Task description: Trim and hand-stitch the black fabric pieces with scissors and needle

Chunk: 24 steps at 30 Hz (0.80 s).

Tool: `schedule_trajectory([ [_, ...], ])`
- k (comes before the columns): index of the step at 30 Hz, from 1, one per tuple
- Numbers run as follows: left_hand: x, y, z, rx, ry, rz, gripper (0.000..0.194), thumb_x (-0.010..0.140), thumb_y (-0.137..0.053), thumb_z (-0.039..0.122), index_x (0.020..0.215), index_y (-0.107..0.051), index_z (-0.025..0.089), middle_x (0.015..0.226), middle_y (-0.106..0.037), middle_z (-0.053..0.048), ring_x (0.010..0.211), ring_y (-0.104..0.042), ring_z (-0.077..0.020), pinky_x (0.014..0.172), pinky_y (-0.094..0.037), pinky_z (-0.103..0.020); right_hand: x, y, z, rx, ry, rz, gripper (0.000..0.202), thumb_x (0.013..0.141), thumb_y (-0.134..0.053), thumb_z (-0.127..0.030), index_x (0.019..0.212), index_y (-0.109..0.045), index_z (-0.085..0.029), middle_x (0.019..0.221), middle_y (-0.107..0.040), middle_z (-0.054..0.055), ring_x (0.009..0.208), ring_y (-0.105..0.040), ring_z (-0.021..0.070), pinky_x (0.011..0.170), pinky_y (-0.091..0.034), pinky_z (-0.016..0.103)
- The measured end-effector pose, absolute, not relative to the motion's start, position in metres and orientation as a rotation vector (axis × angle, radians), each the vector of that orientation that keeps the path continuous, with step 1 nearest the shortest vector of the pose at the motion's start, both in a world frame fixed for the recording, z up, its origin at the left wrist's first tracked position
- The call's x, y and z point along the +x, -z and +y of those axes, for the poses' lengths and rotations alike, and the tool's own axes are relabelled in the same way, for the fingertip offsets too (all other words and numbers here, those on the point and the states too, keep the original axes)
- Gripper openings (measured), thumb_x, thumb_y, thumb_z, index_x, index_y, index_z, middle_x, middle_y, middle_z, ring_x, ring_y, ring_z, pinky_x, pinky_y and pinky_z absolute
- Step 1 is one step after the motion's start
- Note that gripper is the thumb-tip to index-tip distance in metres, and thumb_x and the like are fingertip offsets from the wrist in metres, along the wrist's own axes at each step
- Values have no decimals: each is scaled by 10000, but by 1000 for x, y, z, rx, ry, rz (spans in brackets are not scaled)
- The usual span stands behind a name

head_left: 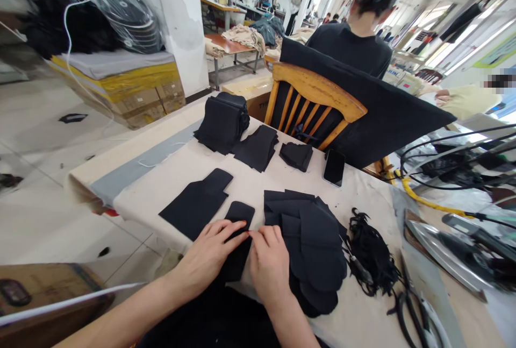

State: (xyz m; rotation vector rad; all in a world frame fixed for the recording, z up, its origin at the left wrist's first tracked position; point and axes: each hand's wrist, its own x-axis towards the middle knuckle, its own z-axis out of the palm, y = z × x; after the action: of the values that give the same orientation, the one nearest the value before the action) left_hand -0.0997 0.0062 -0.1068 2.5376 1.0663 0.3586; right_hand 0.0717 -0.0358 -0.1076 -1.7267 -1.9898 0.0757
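Observation:
Both hands are over a narrow black fabric piece (241,212) with a rounded top, near the table's front edge. My left hand (215,246) lies on it, fingers spread and reaching right. My right hand (268,254) is at the piece's right edge, its fingers bent together; what they pinch is too small to make out. The fingertips of both hands nearly meet. To the left lies a wider black piece (193,203), flat on the cloth. Right of my right hand a fanned heap of black pieces (306,240) spreads out.
Black fabric stacks (221,122), a smaller pile (296,155) and a phone (334,167) line the far side. At right are black strips (371,251), scissors (411,305) and an iron (443,254). A wooden chair (318,98) and a seated person (352,41) are beyond.

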Motion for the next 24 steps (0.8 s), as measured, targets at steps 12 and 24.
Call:
schedule_trajectory([
  [12,-102,129,-23,2795,-339,1212,762,781,-684,468,1437,-367,246,1530,-333,-179,1388,-323,-347,1073,-355,-502,66,112,-45,-1598,-72,-2079,382,840,-426,-12,1159,-614,-106,1056,-659,125,972,-519,268,793,-408,395],
  [24,-113,117,-17,2797,-415,1279,602,862,-529,560,1312,-518,161,1430,-503,-159,1310,-442,-335,1083,-269,-564,69,115,-52,-1699,-97,-2023,411,840,-449,-4,1179,-611,-170,1011,-625,114,936,-529,264,774,-409,412],
])
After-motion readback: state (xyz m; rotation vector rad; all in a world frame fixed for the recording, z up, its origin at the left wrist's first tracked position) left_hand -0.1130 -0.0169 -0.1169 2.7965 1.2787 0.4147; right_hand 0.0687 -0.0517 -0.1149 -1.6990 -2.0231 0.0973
